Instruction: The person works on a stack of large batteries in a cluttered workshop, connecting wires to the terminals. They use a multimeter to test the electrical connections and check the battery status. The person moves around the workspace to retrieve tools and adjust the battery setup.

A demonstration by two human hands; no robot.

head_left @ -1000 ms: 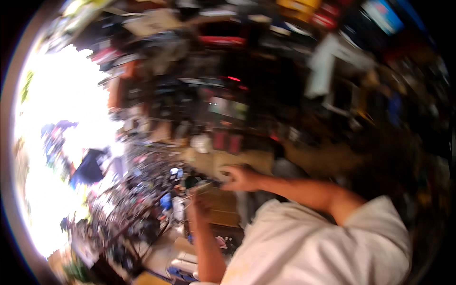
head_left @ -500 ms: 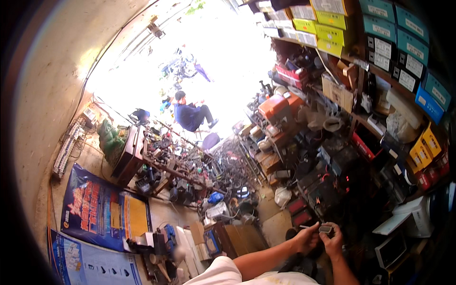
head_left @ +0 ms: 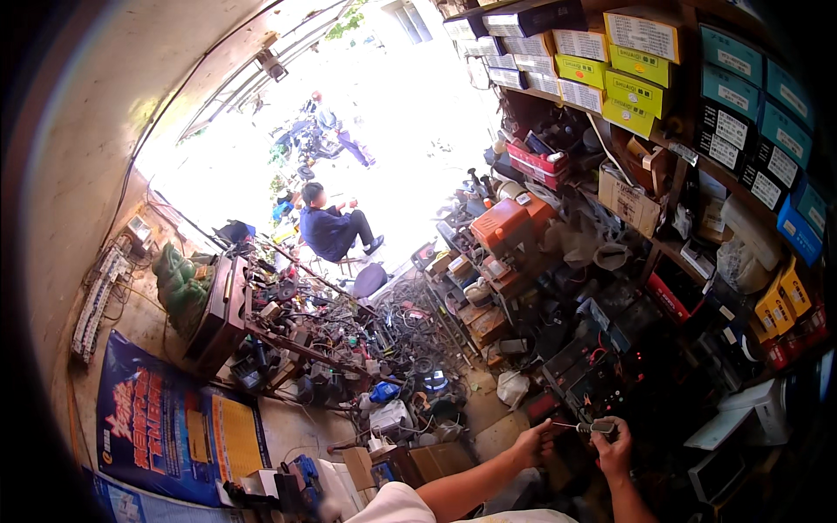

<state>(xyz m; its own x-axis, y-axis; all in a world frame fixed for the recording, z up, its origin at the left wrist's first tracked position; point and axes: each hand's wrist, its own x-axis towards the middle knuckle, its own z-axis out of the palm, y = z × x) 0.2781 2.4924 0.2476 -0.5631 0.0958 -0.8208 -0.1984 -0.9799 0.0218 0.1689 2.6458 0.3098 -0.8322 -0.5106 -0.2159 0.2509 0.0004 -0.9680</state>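
Observation:
Low in the picture, my right hand (head_left: 615,446) is closed around a small, pale, ribbed block (head_left: 595,428), its fingers bent over the far end. My left hand (head_left: 532,443) is pinched to the left of it. A thin pale strand (head_left: 564,425) runs from these left fingertips to the block's near end. Whether the strand is a wire or a slim rod cannot be made out. Both hands are in the air above a dark, cluttered area.
A crowded bench (head_left: 331,353) of loose parts stands left. On the right, shelves hold teal boxes (head_left: 731,91) and yellow boxes (head_left: 632,91). An orange toolbox (head_left: 500,225) tops a stack. A seated person (head_left: 327,228) is by the bright doorway; another person (head_left: 327,118) is outside.
My hands have moved apart, the left going left and down. The pale strand now stretches between them. The whole view has shifted slightly, and the person outside shows more clearly.

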